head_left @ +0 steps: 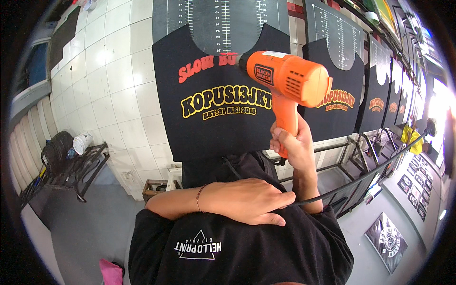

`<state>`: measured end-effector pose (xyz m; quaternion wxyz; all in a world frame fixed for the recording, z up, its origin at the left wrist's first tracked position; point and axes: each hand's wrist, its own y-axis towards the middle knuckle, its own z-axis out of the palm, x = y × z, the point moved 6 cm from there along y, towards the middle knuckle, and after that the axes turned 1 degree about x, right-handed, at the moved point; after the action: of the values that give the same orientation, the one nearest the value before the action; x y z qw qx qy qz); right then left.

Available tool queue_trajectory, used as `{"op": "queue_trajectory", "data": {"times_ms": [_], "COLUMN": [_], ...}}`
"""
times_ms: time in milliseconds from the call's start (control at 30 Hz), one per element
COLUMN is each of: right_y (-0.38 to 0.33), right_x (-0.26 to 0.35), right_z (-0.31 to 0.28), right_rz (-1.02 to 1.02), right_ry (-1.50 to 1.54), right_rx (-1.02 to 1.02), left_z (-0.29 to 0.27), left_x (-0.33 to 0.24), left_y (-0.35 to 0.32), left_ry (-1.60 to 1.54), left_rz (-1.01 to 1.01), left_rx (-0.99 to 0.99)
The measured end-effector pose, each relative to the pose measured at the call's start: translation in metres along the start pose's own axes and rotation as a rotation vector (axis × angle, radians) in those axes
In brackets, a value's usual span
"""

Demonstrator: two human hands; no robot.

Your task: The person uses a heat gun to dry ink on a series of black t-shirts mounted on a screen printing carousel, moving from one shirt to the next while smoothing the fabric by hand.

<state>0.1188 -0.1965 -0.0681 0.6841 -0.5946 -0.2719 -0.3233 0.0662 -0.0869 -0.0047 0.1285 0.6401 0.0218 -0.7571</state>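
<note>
Heat gun (304, 78) above the right part of a near black shirt (213, 137), dark nozzle (243, 61) toward red lettering (208, 64) at left. Probably fairly light, stiff, hard-shelled; best gripped by the handle (285, 116), away from the possibly hot nozzle. Right hand (295, 142) wrapped closed around that handle. Bright orange, slotted at the rear. Left hand (259, 202) loosely bent, fingertips at the cord (361, 173); cannot tell whether gripping.

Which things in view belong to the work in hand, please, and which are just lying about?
In hand:
orange heat gun
nearest black shirt piece
grey board beneath it
black cord, probably

Apparently just about:
white bucket
brown box
black-and-white sign
</note>
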Motion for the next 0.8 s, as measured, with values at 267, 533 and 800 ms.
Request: {"op": "queue_trajectory", "data": {"times_ms": [267,533,800], "right_y": [0.011,0.015,0.014], "right_x": [0.002,0.002,0.001], "right_z": [0.004,0.002,0.006], "right_rz": [-0.005,-0.011,-0.012], "right_ry": [-0.088,-0.09,-0.098], "right_rx": [-0.034,-0.001,0.032], "left_z": [-0.003,-0.005,-0.006], "left_x": [0.001,0.002,0.003], "left_y": [-0.001,-0.001,-0.003], "left_ry": [0.0,0.003,-0.003], "left_rz": [-0.024,-0.024,-0.043], "left_rx": [0.031,0.02,0.021]}}
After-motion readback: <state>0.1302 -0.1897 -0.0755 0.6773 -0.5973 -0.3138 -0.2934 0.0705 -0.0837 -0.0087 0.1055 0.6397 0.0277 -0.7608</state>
